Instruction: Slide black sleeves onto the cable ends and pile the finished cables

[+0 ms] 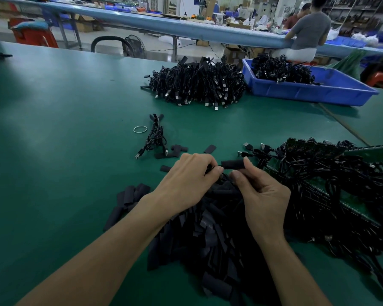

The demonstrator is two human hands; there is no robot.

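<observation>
My left hand (186, 175) pinches a thin black cable end (210, 167) between thumb and fingers. My right hand (261, 195) pinches a black sleeve (232, 164), held level just right of that cable end. Both hands hover over a heap of loose black sleeves (208, 235) near the table's front. A tangle of black cables on green boards (332, 180) lies to the right. A large pile of black cables (197, 82) sits farther back on the table.
A blue bin (332, 89) holding more cables stands at the back right. A small cable bundle (155, 135), a rubber band (140, 129) and a few stray sleeves (209, 149) lie mid-table on the green mat (64, 129). A person sits at a far bench.
</observation>
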